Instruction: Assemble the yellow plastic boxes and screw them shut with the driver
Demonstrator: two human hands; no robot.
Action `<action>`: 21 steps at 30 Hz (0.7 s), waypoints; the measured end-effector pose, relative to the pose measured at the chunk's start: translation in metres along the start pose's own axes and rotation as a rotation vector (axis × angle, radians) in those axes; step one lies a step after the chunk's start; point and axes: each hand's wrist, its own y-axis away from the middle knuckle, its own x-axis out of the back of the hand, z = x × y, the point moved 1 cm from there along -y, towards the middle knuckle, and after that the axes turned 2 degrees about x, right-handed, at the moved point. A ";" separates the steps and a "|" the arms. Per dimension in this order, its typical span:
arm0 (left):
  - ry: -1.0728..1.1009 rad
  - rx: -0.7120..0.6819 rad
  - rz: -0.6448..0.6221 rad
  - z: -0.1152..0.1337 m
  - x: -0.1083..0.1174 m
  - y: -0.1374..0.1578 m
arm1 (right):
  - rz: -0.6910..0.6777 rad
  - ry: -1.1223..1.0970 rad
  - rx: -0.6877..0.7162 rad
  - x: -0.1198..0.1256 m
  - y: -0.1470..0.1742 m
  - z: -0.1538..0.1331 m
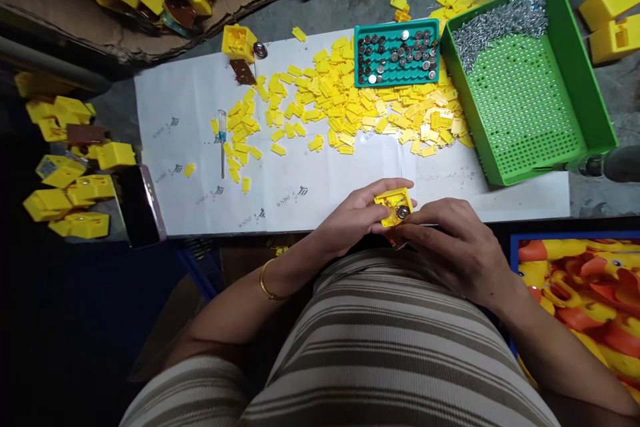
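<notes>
My left hand [357, 213] is closed around a small open yellow plastic housing [387, 200], held close to my body at the table's front edge. Inside the housing sits a round metal-rimmed part [403, 212]. My right hand [453, 240] has its thumb and fingers pinched together at the housing's lower right side. Just below the housing, by those fingertips, a reddish-brown piece [397, 238] partly shows. What the right fingers grip is hidden.
Small yellow covers [330, 93] lie heaped around a teal tray [357, 53] of round metal parts. A green basket [535, 120] holds screws. A screwdriver [223, 140], a phone [137, 207] and more yellow housings [70, 170] are on the left, a carton [45, 20] behind.
</notes>
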 end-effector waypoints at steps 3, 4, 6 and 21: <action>-0.029 -0.013 -0.003 0.001 -0.001 0.002 | -0.001 0.004 0.019 0.001 0.000 -0.001; -0.029 -0.016 -0.011 0.002 -0.001 0.003 | 0.005 0.005 0.018 0.002 0.001 -0.002; -0.021 -0.020 -0.031 0.004 -0.002 0.005 | 0.012 0.007 0.001 0.004 0.002 -0.002; -0.024 -0.028 -0.054 0.001 -0.003 0.006 | 0.047 -0.107 -0.203 -0.001 0.001 -0.004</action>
